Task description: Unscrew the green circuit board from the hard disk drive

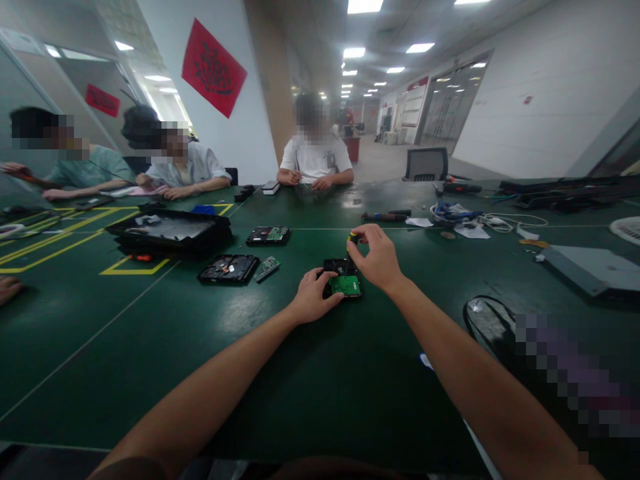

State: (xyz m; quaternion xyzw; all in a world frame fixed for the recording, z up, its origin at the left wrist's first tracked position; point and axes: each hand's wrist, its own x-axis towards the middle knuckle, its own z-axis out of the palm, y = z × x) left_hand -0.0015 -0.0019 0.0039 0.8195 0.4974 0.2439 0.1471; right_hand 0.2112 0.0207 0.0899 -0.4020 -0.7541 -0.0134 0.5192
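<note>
A black hard drive with a green circuit board facing up lies on the green table in front of me. My left hand rests against its left edge and steadies it. My right hand is above the drive, fingers pinched on the yellow-and-black handle of a small screwdriver that points down at the drive.
Another drive, an opened drive casing and a loose circuit board lie to the left, beside a black tray. Three people sit across the table. Cables and tools lie at the right; a black loop nearer.
</note>
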